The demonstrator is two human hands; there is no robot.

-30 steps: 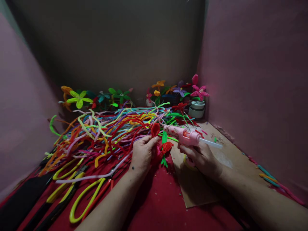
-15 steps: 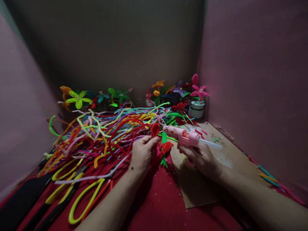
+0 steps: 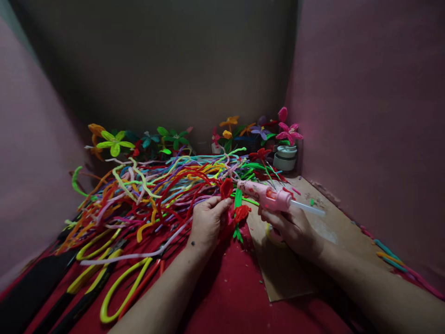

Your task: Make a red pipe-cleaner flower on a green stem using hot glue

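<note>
My left hand [image 3: 207,220] pinches a red pipe-cleaner petal [image 3: 226,187] between thumb and fingertips, with the petal standing up above them. My right hand [image 3: 294,229] is wrapped round a pink hot glue gun [image 3: 266,195], a clear glue stick [image 3: 308,207] poking out of its back. The gun's nozzle points left, close beside the petal; I cannot tell whether it touches. Just right of my left hand lie a red fuzzy piece [image 3: 241,213] and green pipe-cleaner leaves [image 3: 238,197].
A heap of loose pipe cleaners [image 3: 167,181] spreads over the red cloth [image 3: 225,297]. Yellow-handled scissors [image 3: 121,297] and pliers [image 3: 93,278] lie front left. Cardboard [image 3: 288,280] sits under my right hand. Finished flowers line the back, one in a white pot [image 3: 285,158].
The hands, petal and glue gun keep almost the same positions relative to each other. The whole view has shifted very slightly.
</note>
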